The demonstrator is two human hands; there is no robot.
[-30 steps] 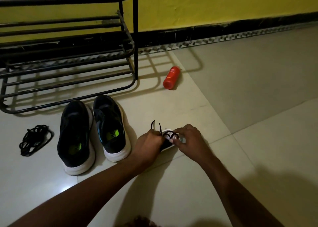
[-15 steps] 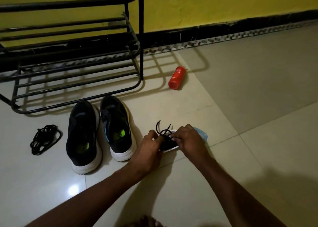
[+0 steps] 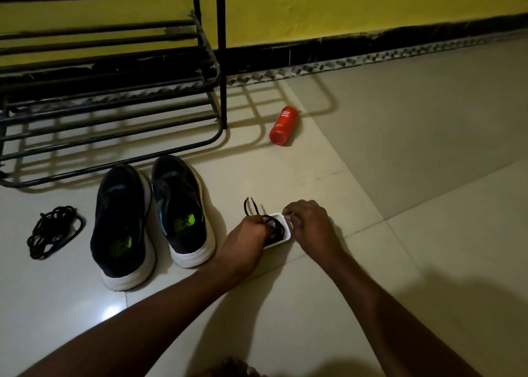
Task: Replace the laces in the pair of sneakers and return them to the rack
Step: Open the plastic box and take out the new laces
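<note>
You are low over a pale, glossy tiled floor [image 3: 428, 262] in a dim room, and a spot of light glints off the tiles beside your left forearm. Grout lines cross the floor on a slant. A yellow wall [image 3: 343, 2] runs across the top of the view, with a black skirting [image 3: 371, 42] at its foot and a strip of small patterned tiles [image 3: 328, 65] where it meets the floor.

The black metal rack [image 3: 114, 136] stands against that wall at the upper left, and its bars throw striped shadows on the tiles. The pair of sneakers [image 3: 123, 219], black with white soles, sits side by side on the floor just in front of the rack, toes toward it and heels toward you. A bundle of black laces [image 3: 53, 233] lies loose on the floor to their left, apart from them. A red bottle [image 3: 283, 125] lies on its side to the right of the rack's leg.

Your hands meet on the floor just right of the sneakers. Your left hand [image 3: 248, 233] is curled round a coil of black laces [image 3: 274, 225], whose two ends stick up past your knuckles. The coil lies over a small white packet [image 3: 287, 235] on the tile. Your right hand [image 3: 310, 222] pinches the packet's far edge with its fingertips.
</note>
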